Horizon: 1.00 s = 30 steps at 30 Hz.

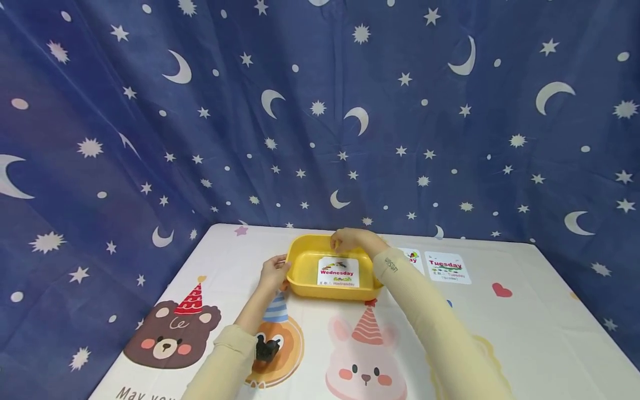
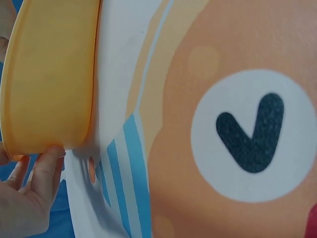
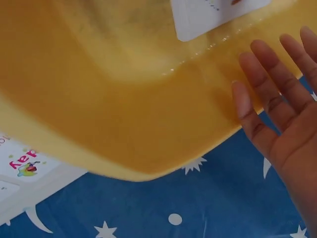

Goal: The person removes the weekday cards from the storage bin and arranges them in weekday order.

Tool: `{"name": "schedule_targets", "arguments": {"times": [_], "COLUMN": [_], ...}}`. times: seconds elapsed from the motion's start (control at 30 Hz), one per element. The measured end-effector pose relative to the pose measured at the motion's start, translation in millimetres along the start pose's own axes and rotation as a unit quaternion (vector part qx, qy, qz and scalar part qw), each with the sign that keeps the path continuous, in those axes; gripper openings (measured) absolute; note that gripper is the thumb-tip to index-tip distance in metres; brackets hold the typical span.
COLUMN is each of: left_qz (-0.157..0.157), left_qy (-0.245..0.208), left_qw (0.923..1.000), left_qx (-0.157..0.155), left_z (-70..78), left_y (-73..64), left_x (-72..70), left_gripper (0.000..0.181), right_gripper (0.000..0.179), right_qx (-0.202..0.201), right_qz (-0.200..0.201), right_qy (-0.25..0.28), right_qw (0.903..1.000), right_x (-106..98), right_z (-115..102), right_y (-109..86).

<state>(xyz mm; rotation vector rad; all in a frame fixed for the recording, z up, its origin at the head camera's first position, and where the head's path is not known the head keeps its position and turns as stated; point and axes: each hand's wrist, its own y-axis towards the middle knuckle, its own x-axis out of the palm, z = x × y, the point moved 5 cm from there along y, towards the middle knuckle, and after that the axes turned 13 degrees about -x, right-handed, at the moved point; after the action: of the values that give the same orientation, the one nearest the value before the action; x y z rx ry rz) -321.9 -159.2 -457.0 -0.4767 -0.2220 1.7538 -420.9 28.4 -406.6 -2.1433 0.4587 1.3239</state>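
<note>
Now, the left grip [image 1: 274, 273] pinched the tray [image 1: 325, 293] near the tabletop's [image 1: 575, 333] far edge, while the right grip [image 1: 350, 239] spread loosely by its rim. Level handling looked best, the Wednesday card [image 1: 338, 272] lying inside.

This looks like a children's play corner: a moon-and-star curtain [image 1: 400, 189] hangs behind the table [image 1: 555, 344], cartoon animals [image 1: 167, 340] decorate its cloth [image 1: 530, 266], and weekday cards [image 1: 447, 268] lie on it.

Head view's pretty well lit, bench [image 1: 565, 339] nice and bright, curtain [image 1: 320, 55] darker. Wrist shots are duller and kinda soft: tiny glints inside the yellow tub [image 3: 124, 119] on the right one, faint shadow beside it on the left.
</note>
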Motion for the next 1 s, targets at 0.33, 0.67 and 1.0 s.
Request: {"name": "schedule_targets", "arguments": {"times": [0.33, 0.67, 1.0], "left_qz": [0.004, -0.005, -0.003], "left_qy": [0.005, -0.005, -0.008], "left_qw": [1.0000, 1.0000, 1.0000], "left_qx": [0.001, -0.004, -0.002], "left_z": [-0.2, -0.1, -0.1], "left_y": [1.4, -1.4, -1.2], "left_x": [-0.9, 0.3, 0.2], "left_gripper": [0.036, 0.037, 0.037], "right_gripper": [0.019, 0.037, 0.075], "right_qx": [0.040, 0.041, 0.077], "right_qz": [-0.028, -0.050, -0.081], "right_qy": [-0.038, -0.102, -0.168], "right_qw": [0.9981, 0.9927, 0.9795], "right_x": [11, 20, 31], "right_z": [-2, -7, -8], "right_y": [9.3, 10.6, 13.5]}}
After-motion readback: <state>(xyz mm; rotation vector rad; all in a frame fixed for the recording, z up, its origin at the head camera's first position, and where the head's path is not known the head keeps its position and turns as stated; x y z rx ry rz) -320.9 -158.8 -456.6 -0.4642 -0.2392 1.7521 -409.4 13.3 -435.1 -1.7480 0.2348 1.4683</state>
